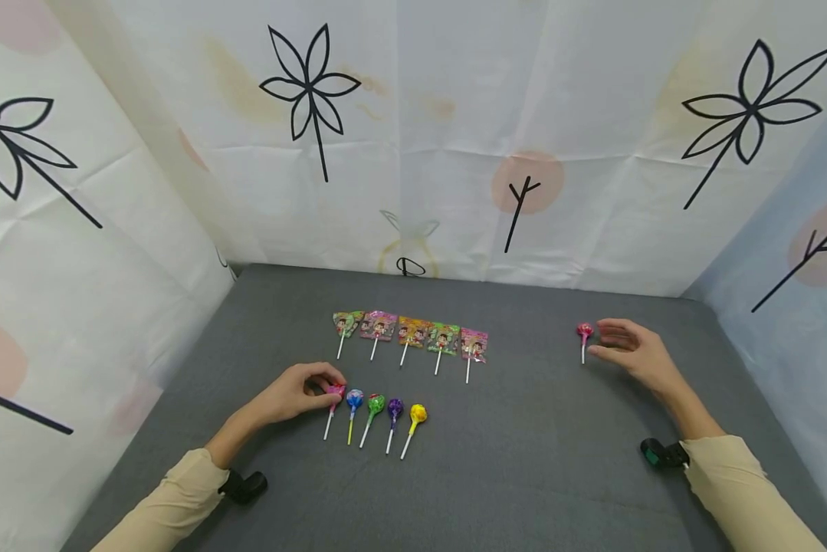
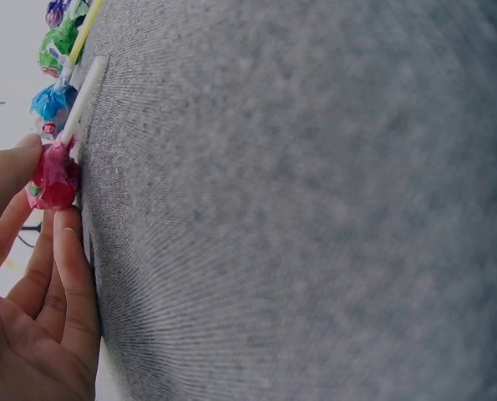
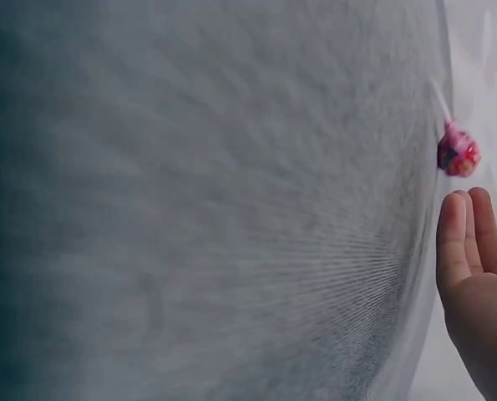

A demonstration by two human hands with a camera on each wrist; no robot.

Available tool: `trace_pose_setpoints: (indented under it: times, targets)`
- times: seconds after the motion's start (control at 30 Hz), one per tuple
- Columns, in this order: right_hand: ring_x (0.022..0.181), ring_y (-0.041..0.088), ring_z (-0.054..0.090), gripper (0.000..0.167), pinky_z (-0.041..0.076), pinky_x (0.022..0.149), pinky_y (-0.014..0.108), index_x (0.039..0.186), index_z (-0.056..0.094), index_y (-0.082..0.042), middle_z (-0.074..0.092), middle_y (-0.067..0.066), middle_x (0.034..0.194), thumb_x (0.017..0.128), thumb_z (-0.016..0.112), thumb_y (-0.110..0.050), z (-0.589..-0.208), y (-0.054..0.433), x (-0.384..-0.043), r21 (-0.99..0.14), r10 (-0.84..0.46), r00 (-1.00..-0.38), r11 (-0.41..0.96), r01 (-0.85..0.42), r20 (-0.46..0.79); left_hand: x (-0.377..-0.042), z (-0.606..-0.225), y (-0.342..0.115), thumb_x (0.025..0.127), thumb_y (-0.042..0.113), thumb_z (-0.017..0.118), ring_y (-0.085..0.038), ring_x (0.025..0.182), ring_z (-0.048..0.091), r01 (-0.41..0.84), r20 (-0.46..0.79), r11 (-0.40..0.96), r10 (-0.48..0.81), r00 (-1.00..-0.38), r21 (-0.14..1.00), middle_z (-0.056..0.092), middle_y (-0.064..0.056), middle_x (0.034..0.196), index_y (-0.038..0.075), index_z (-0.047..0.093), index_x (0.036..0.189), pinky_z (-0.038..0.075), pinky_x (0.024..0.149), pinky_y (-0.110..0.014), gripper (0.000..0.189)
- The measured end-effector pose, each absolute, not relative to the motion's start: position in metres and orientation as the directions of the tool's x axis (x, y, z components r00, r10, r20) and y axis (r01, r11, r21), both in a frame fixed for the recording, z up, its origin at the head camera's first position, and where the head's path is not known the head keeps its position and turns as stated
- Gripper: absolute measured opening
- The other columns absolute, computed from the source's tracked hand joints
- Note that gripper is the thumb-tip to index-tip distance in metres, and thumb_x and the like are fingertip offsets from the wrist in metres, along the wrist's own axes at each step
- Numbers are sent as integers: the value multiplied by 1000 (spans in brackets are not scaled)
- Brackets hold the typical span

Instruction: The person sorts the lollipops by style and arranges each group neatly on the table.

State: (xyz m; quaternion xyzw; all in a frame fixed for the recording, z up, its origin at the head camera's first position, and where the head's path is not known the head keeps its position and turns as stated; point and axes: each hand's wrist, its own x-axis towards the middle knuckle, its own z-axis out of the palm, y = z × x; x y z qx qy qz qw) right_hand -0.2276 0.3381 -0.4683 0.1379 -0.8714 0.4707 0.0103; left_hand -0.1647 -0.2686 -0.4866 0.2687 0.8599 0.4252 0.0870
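My left hand pinches the wrapped head of a red-pink lollipop between thumb and fingers; its white stick lies against the grey cloth. That lollipop is at the left end of a front row with a blue lollipop, a green one, a purple one and a yellow one. Far to the right, my right hand is beside another pink-red lollipop, fingers spread and apart from it. The right wrist view shows a small gap between the fingertips and this lollipop.
Behind the front row lies a second row of flat-packed lollipops, among them a green packet, an orange packet and a pink packet. A grey cloth covers the table. White patterned curtains enclose its back and sides.
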Motion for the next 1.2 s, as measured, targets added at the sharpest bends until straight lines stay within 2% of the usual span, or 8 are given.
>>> trace_pose_setpoints:
  times: [0.1,0.17,0.3,0.4,0.6,0.9,1.2]
  targets:
    - [124,35,52,61,44,82,12,145,47,6,48,30,142,95,75,-14,-468,339,-235,-815,-249,-959,523,-249,133,-165,-487,-269,97,16,74,-18,89,62,387,78,494,536,-841,778,67,-1,104,10,71,113,50,69,-28,17]
    - [126,44,48,63,43,82,11,147,45,6,46,31,143,95,76,-14,-468,339,-240,-816,-258,-958,523,-247,125,-165,-487,-269,96,15,74,-18,89,61,389,79,495,536,-841,777,67,-1,104,10,71,112,50,69,-28,17]
    - [127,47,47,65,42,82,12,147,45,7,46,32,143,95,76,-16,-468,336,-248,-802,-266,-958,545,-245,111,-165,-487,-269,96,15,74,-17,89,61,389,76,501,536,-841,773,67,-1,104,10,71,112,50,68,-28,17]
    - [122,46,51,62,43,80,13,145,47,8,52,33,137,95,76,-15,-470,334,-254,-785,-258,-959,568,-248,116,-166,-488,-269,97,15,74,-17,89,61,389,73,501,539,-839,773,66,-1,104,10,71,112,50,68,-27,17]
    - [106,39,61,55,46,75,15,137,55,10,63,30,121,92,79,-13,-475,329,-262,-765,-252,-957,585,-268,142,-166,-487,-269,97,15,74,-18,89,61,392,78,487,546,-834,781,67,-2,104,10,71,113,50,68,-27,18]
    - [97,14,61,49,47,74,16,130,61,10,65,28,118,93,79,-16,-476,328,-261,-743,-236,-960,614,-268,152,-167,-488,-268,96,17,74,-18,89,61,391,78,496,539,-839,776,67,0,104,12,71,113,50,69,-27,18]
    - [88,5,63,35,48,71,15,121,65,12,69,27,109,95,75,-10,-476,326,-261,-748,-221,-962,609,-263,158,-166,-489,-269,96,16,75,-18,89,61,386,76,498,534,-842,777,67,-1,104,11,71,113,49,69,-27,18]
